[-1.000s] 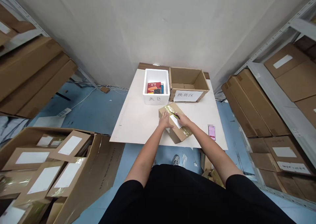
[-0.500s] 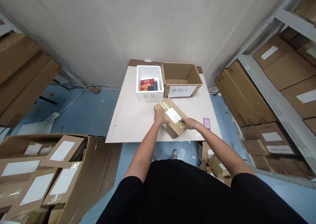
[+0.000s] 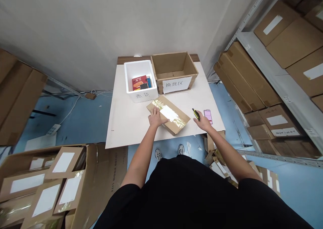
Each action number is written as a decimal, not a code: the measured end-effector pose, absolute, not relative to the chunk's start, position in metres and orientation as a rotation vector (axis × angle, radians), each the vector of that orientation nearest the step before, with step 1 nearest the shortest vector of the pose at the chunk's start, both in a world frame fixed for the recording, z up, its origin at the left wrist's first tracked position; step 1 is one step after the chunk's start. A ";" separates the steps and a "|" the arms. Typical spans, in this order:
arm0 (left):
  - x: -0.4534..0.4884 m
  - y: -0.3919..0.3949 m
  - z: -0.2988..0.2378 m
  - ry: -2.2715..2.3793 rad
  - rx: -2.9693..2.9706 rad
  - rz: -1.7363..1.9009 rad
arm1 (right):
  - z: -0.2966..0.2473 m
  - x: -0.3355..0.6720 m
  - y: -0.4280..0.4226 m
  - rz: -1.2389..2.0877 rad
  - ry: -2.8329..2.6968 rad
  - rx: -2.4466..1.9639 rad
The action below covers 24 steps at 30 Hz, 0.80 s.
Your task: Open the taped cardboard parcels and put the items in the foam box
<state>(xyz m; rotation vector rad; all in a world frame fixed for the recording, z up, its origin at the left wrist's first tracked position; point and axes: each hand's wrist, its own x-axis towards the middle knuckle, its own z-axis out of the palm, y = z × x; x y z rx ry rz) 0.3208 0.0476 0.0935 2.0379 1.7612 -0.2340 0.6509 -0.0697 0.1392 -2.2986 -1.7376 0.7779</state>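
Note:
A taped cardboard box (image 3: pixel 180 112) with a white label lies at an angle on the white table (image 3: pixel 126 121). My left hand (image 3: pixel 155 118) rests on its left part, fingers spread and thumb near the label. To the right of the box, my right hand (image 3: pixel 203 122) grips a yellow and black box cutter (image 3: pixel 196 114), held above the table and apart from the box. Just right of that hand lies a phone (image 3: pixel 208 116) with a pink screen.
A white foam box (image 3: pixel 143 96) with books (image 3: pixel 140 82) stands behind, beside an open cardboard box (image 3: pixel 176 84) with a handwritten sign. A large carton (image 3: pixel 93 175) of parcels is at lower left. Loaded shelves (image 3: pixel 264 50) rise at right; discarded cardboard (image 3: pixel 219 168) lies below the table.
My right hand has moved off the taped box to the right, taking the box cutter with it. My left hand stays on the box. The view has shifted slightly.

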 end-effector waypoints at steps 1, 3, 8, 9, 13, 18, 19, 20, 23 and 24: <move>0.323 0.044 0.093 1.781 2.031 -0.243 | 0.128 0.643 -0.067 0.780 -1.619 -2.310; 0.326 0.037 0.094 1.818 2.009 -0.255 | 0.106 0.623 -0.058 0.853 -1.466 -2.323; 0.342 0.012 0.097 1.952 1.940 -0.279 | 0.081 0.606 -0.016 0.900 -1.270 -2.316; 0.347 0.005 0.098 1.983 1.928 -0.296 | 0.080 0.609 -0.004 0.885 -1.257 -2.309; 0.369 -0.019 0.099 2.059 1.963 -0.359 | 0.082 0.622 0.040 0.843 -1.237 -2.297; 0.368 -0.007 0.102 1.942 2.107 -0.366 | 0.082 0.627 0.064 0.889 -1.309 -2.306; 0.364 -0.001 0.102 1.862 2.146 -0.367 | 0.081 0.627 0.065 0.894 -1.324 -2.309; 0.361 0.004 0.101 1.786 2.181 -0.370 | 0.080 0.627 0.065 0.899 -1.337 -2.312; 0.355 0.013 0.094 1.674 2.219 -0.409 | 0.078 0.628 0.063 0.917 -1.361 -2.330; 0.355 0.014 0.092 1.670 2.214 -0.429 | 0.077 0.628 0.063 0.923 -1.367 -2.331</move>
